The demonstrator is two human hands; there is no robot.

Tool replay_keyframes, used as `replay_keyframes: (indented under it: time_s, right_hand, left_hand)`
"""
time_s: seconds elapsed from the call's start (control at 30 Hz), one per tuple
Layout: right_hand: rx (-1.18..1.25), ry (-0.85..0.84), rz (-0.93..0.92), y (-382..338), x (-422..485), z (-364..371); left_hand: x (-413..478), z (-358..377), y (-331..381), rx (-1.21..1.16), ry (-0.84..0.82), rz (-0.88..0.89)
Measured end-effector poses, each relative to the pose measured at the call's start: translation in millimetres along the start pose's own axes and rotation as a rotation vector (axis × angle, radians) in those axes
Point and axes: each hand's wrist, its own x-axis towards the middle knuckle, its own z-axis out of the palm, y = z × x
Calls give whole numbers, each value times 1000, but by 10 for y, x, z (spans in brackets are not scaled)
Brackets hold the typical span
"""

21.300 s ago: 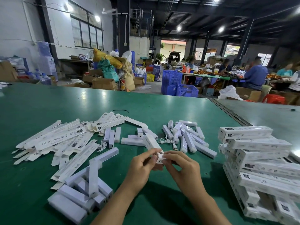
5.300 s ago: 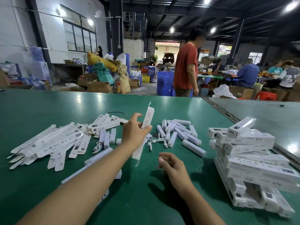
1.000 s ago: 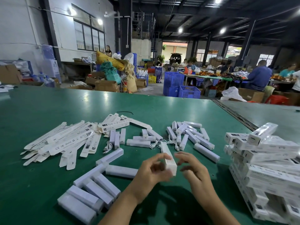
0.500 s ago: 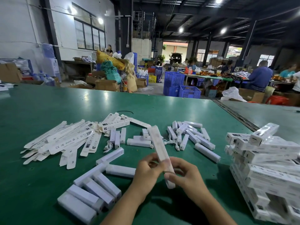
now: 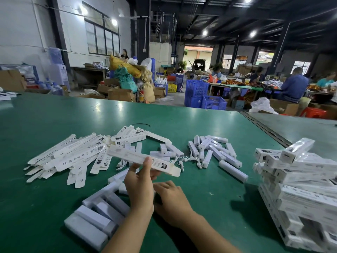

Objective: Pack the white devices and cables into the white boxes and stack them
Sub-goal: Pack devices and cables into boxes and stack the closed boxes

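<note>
On the worktop (image 5: 200, 207), flattened boxes (image 5: 73, 157) fan out toward the left edge. Loose devices (image 5: 215, 152) lie mid-worktop, with cables (image 5: 189, 159) just left of them. Packed boxes (image 5: 299, 189) are stacked at the right edge. Side-by-side devices (image 5: 98, 212) lie by the near edge, left of the left hand (image 5: 139, 187), which holds one box (image 5: 142, 159) above the worktop. The right hand (image 5: 171, 199) is just beside it.

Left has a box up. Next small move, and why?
Likely: the right hand fetches one piece from the loose pile of white devices and feeds it into the white box. The left hand holds that box level above the table with its right end flap open. Whether the box is already filled cannot be told.
</note>
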Motion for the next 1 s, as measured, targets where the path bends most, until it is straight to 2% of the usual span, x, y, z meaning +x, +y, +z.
replay_keyframes:
  time_s: [0.13, 0.23, 0.4, 0.53, 0.63, 0.77, 1.0]
  right_hand:
    - [225, 102, -59, -81, 16, -16]
    - [338, 251, 113, 34, -60, -92]
    - [310, 409, 387, 374, -197, -296]
    - [405, 574, 468, 462, -253, -395]
    - [442, 683, 437, 433, -275, -441]
    - [497, 637, 309, 408, -321, -472]
    - [571, 561, 242, 398, -336, -472]
  left_hand:
    - [13, -11, -12, 30, 7, 41]
    - [30, -26, -17, 36, 44, 79]
    - [71, -51, -41, 85, 98, 143]
    - [92, -71, -21, 81, 160, 148]
    - [114, -95, 5, 76, 202, 138]
    - [139, -105, 28, 82, 202, 115]
    - [126, -104, 23, 65, 163, 111]
